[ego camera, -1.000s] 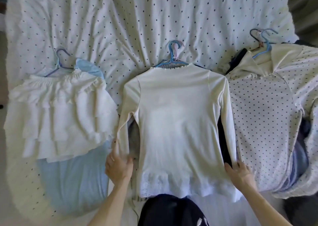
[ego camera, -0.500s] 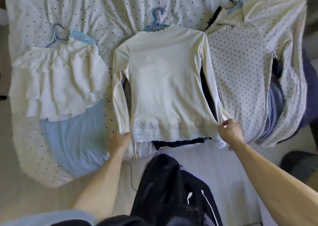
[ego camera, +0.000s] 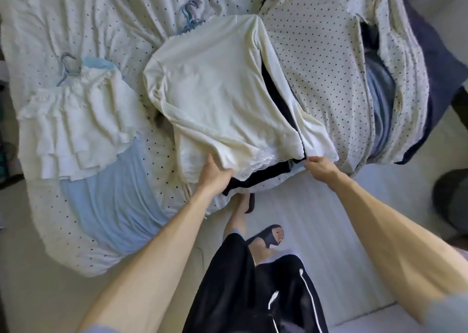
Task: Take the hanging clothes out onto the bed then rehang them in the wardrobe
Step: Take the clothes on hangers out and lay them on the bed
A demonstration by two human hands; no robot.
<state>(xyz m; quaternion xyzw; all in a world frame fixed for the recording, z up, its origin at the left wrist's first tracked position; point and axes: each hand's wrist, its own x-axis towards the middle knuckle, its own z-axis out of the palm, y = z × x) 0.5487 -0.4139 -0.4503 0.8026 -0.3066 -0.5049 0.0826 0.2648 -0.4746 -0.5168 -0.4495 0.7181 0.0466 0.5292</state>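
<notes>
- The bed holds three clothes piles.
- The left hand and right hand pinch the cream top by its hem.
- It lay flat before; now it bunches.

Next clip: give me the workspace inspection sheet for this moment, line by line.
Surface: bed with a rumpled white dotted cover, clothes spread across it.
Job's things: cream top on a blue hanger, centre, over a dark garment; ruffled white top on a second hanger, left, over a light blue garment; dotted shirt, right.
Clutter: nothing seen.
Grip: left hand grips the cream top's hem; right hand pinches its lower right corner.
Cables: nothing seen.
Surroundings: pale floor, the person's slippered foot, a dark object at the right edge.
</notes>
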